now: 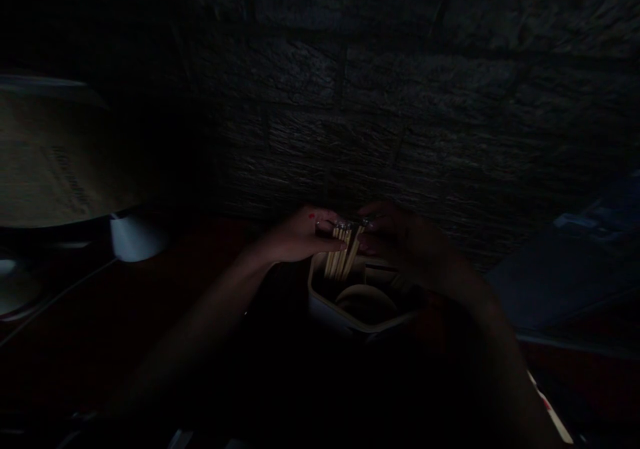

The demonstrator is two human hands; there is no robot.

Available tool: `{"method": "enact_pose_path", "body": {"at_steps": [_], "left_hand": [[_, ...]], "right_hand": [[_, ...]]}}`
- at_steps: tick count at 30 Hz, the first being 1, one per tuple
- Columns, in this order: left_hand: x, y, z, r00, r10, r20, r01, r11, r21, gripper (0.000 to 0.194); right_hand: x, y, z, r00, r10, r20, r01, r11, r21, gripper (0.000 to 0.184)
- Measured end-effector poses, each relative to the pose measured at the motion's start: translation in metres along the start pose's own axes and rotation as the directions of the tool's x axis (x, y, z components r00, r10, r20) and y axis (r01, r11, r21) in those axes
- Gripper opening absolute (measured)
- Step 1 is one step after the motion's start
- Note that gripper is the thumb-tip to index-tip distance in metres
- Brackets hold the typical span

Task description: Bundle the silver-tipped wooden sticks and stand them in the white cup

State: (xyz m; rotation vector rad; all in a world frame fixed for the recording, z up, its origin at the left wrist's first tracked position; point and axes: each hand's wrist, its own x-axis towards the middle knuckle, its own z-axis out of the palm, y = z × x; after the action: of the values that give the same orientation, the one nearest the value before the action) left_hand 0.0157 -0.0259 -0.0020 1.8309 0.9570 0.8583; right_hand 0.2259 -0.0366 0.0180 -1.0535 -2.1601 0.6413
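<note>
A bundle of pale wooden chopsticks [339,252] stands nearly upright in the far left part of a light-rimmed box [320,302]. My left hand [300,235] is closed around the bundle near its upper ends, the thumb lying across the front. From the other side my right hand [395,235] pinches a chopstick [354,252] that leans apart from the others. Something shiny catches light at the top ends; I cannot make out what it is. Inside the box, a round cup-like piece [365,295] sits in front of the chopsticks. Deep shadow covers my right fingers.
A rough stone-block wall [300,75] rises right behind the box. To the left are a large tan lampshade-like object [55,155] with lettering and a small white cup-like object [134,237]. A grey-blue flat-sided object [555,282] stands at the right. The dark reddish surface [200,262] is dimly lit.
</note>
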Motion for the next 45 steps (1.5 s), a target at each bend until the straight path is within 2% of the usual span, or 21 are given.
{"method": "enact_pose_path", "body": {"at_steps": [3, 8, 11, 22, 33, 37, 40, 45], "left_hand": [[0.0, 0.001, -0.001, 1.0, -0.001, 0.005, 0.001, 1.0, 0.0, 0.02], [-0.001, 0.002, -0.004, 0.999, -0.025, 0.019, 0.025, 1.0, 0.016, 0.017], [-0.002, 0.001, -0.007, 0.999, -0.045, 0.011, 0.045, 0.998, 0.04, 0.016], [-0.003, -0.001, -0.009, 0.999, -0.043, 0.025, 0.043, 0.999, -0.005, 0.016], [-0.003, 0.005, -0.01, 0.995, -0.099, 0.014, 0.099, 0.995, -0.025, 0.012], [-0.002, 0.004, -0.01, 0.995, -0.102, 0.025, 0.102, 0.994, -0.029, 0.014], [-0.002, 0.003, -0.011, 0.994, -0.107, 0.032, 0.108, 0.994, -0.028, 0.017], [-0.003, 0.004, -0.012, 0.993, -0.109, 0.047, 0.11, 0.994, -0.02, 0.02]], "right_hand": [[-0.001, 0.0, -0.003, 0.997, -0.045, -0.06, 0.045, 0.999, -0.008, 0.009], [-0.005, -0.002, -0.01, 0.98, -0.058, -0.188, 0.072, 0.995, 0.071, 0.018], [-0.006, -0.001, -0.011, 0.972, -0.092, -0.215, 0.107, 0.992, 0.059, 0.011], [0.005, -0.003, 0.013, 0.998, -0.064, -0.013, 0.064, 0.998, 0.013, 0.012], [0.006, 0.0, 0.014, 0.998, 0.01, 0.064, -0.008, 0.999, -0.035, 0.022], [0.007, -0.004, 0.013, 0.997, -0.014, 0.076, 0.022, 0.995, -0.102, 0.012], [0.008, -0.002, 0.013, 0.994, -0.021, 0.108, 0.03, 0.996, -0.08, 0.008], [0.007, 0.005, 0.013, 0.993, -0.019, 0.117, 0.023, 0.999, -0.035, 0.017]]}}
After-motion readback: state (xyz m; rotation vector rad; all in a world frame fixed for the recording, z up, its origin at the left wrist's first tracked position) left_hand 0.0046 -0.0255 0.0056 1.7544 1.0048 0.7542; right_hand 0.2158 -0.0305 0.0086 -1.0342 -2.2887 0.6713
